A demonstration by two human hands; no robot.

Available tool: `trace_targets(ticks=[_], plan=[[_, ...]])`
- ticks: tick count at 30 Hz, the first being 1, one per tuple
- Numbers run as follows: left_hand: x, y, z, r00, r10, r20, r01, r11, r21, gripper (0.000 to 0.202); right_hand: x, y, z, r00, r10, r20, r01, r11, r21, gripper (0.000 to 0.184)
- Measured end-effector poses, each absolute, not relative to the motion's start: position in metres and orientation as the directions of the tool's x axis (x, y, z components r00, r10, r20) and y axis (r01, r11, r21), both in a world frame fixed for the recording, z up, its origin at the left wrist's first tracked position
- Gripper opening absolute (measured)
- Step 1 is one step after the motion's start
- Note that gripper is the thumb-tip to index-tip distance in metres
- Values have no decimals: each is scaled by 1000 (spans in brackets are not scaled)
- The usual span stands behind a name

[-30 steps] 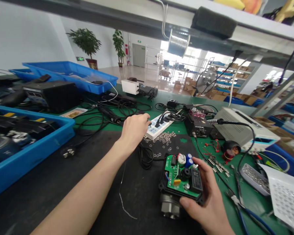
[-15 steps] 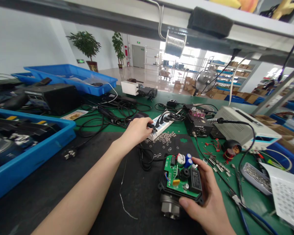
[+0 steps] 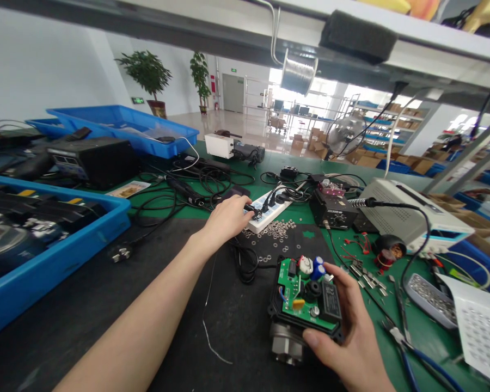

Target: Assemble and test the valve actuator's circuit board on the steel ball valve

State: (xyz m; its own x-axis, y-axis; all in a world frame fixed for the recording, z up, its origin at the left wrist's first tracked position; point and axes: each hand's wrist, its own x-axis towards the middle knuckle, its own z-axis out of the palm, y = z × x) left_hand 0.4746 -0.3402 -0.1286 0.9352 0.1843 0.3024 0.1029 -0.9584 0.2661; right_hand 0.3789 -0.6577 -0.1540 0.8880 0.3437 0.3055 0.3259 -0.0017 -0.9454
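Since a sec ago the left hand (image 3: 231,218) has dipped slightly; the black moulded plug (image 3: 251,209) it's pinching is now down at the near end of the long white plastic power strip (image 3: 262,224). Can't tell if it's fully seated, tbh. Right hand (image 3: 357,332) clasps the boxy black-cased unit (image 3: 304,322) at approx 5 o'clock in view, thumb nearside, fingers far side, prob to steady it. Green circuit board (image 3: 296,294) faces up, imo so nothing gets squashed. Loosely coiled black cord (image 3: 245,275) sits at the unit's 10 o'clock, prob for slack.
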Motion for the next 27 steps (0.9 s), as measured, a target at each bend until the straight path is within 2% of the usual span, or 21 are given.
trace_targets(ticks=[4, 9, 17, 27], plan=[[474, -339, -127, 927, 194, 320, 111, -959, 261, 34, 377, -658, -154, 894, 340, 293, 313, -5, -950, 84], [473, -341, -119, 877, 240, 417, 142, -957, 252, 25, 377, -658, -154, 894, 339, 294, 310, 8, -951, 84], [469, -363, -124, 865, 166, 474, 82, -978, 193, 16, 378, -659, -153, 899, 353, 260, 278, -2, -961, 84], [472, -372, -132, 876, 96, 472, 34, -990, 138, 16, 374, -656, -146, 920, 342, 191, 196, 22, -980, 87]])
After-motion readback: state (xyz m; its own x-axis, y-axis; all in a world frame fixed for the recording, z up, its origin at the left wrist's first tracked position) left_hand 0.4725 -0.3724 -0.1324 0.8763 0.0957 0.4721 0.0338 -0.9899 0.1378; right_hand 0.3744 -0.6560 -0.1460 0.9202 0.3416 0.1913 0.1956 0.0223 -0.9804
